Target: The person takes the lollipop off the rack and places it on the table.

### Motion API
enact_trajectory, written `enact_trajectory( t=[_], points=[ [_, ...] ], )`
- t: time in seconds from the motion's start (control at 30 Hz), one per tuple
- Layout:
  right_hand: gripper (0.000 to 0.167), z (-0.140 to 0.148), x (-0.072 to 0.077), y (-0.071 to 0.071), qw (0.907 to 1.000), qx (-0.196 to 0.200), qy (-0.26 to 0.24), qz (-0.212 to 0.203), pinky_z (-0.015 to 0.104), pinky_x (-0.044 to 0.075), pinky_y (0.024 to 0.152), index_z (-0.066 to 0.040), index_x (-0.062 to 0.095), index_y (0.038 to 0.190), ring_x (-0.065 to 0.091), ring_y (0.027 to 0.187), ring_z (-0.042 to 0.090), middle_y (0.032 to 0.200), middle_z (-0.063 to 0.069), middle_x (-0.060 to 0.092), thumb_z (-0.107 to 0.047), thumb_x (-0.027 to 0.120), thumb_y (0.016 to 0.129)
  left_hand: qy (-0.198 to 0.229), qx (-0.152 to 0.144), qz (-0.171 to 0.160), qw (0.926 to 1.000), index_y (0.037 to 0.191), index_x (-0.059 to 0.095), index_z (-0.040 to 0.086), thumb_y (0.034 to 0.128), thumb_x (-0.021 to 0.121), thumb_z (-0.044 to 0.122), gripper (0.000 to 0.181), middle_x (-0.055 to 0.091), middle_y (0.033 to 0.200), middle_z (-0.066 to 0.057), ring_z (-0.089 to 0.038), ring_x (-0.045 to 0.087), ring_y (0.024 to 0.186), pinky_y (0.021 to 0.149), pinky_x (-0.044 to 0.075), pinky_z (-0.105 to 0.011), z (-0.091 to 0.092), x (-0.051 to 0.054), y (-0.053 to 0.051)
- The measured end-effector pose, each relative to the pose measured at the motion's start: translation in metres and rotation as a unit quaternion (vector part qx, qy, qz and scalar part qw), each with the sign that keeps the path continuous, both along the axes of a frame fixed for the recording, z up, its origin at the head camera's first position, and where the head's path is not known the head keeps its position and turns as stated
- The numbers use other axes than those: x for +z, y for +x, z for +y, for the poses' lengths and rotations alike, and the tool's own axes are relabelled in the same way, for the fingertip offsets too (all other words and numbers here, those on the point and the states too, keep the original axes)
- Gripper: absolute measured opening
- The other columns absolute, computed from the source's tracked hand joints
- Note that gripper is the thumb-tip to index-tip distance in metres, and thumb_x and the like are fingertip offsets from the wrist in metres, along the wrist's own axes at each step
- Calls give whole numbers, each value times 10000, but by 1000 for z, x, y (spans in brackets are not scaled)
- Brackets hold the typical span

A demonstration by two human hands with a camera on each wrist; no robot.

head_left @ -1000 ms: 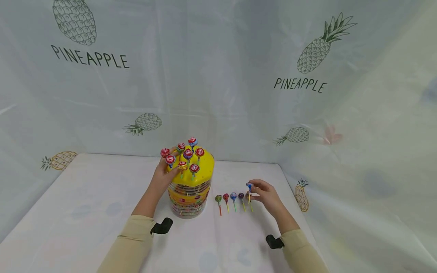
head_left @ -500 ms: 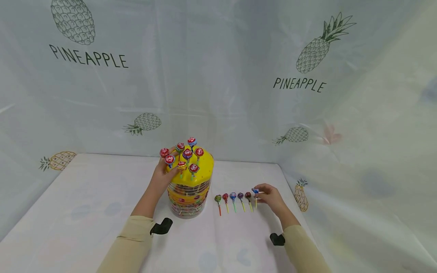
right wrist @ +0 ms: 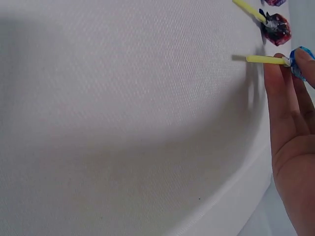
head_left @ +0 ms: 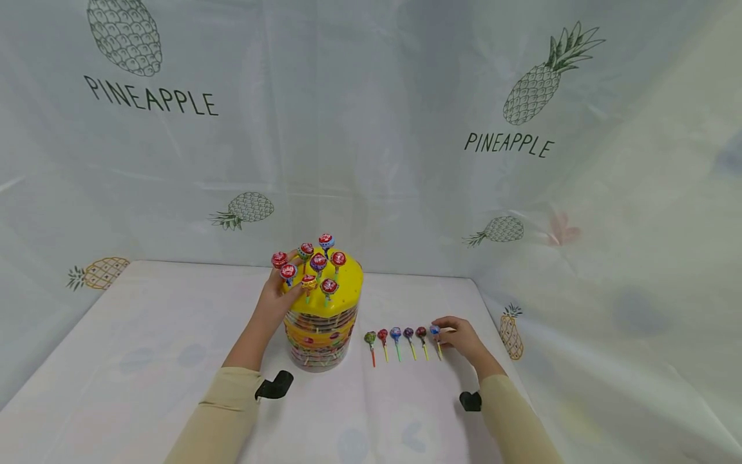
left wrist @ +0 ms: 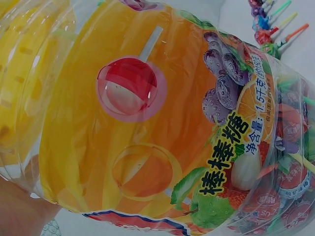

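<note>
A clear candy jar (head_left: pixel 321 341) with a yellow lid (head_left: pixel 348 290) stands upright on the table, several lollipops (head_left: pixel 318 261) sticking up from its top. My left hand (head_left: pixel 271 301) grips the jar near its lid from the left; some fingers are hidden behind the lollipops. The left wrist view is filled by the jar's printed label (left wrist: pixel 133 128). To the right, my right hand (head_left: pixel 462 338) pinches a blue-wrapped lollipop (head_left: pixel 435 330) by its head. In the right wrist view, the thumb lies on that head and the yellow stick (right wrist: pixel 266 59) points away over the tabletop.
Several lollipops lie in a row between jar and right hand, from a green one (head_left: pixel 370 337) to a dark red one (head_left: pixel 421 332). A white cloth covers the table (head_left: pixel 174 335). Behind it hangs a curtain (head_left: pixel 371 129) printed with pineapples.
My right hand has moved right and down with the blue lollipop, from over the row to its right end, where the lollipop now lines up with the others. My left hand stays on the jar.
</note>
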State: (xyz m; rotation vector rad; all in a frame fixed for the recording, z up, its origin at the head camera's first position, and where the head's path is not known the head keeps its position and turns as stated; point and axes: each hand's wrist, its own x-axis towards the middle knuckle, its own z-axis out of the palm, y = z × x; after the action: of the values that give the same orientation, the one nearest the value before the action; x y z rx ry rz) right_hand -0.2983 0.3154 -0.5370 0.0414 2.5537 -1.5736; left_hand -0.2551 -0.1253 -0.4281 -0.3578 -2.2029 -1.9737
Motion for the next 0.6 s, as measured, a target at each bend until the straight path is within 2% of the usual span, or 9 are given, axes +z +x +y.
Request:
enact_trajectory(
  t=[0.17, 0.3, 0.47, 0.6],
  points=[
    [266, 0, -3, -5, 9999, -21, 101, -71, 379, 583, 720, 27, 670, 1134, 652, 883, 240, 1086, 154, 636, 78, 637, 876, -17, 41, 82, 10000, 1463, 405, 99, 952, 597, 228, 562, 222, 1583, -44, -347, 358, 1357, 1058, 373, -522, 0, 0, 0],
    [248, 2, -6, -7, 9991, -28, 417, 10, 347, 568, 666, 4, 692, 1101, 629, 820, 212, 1028, 124, 647, 53, 683, 859, -71, 66, 130, 9999, 1467, 403, 95, 950, 593, 226, 566, 232, 1577, -66, -344, 367, 1347, 1060, 371, -525, 0, -2, 0],
    [226, 3, -11, -10, 9969, -64, 783, 31, 305, 510, 621, -34, 710, 1073, 585, 779, 190, 1028, 98, 647, -3, 722, 849, -59, 49, 194, 9998, 1458, 412, 85, 951, 589, 222, 554, 235, 1576, -67, -331, 358, 1352, 1061, 369, -515, 0, -2, 0],
    [230, 2, -12, -10, 9961, -117, 872, -7, 303, 499, 621, -35, 710, 1079, 573, 774, 192, 1029, 99, 641, -14, 725, 850, -70, 48, 217, 9997, 1452, 414, 76, 949, 583, 227, 551, 231, 1575, -70, -333, 353, 1354, 1061, 371, -506, 1, -2, 0]
  ],
)
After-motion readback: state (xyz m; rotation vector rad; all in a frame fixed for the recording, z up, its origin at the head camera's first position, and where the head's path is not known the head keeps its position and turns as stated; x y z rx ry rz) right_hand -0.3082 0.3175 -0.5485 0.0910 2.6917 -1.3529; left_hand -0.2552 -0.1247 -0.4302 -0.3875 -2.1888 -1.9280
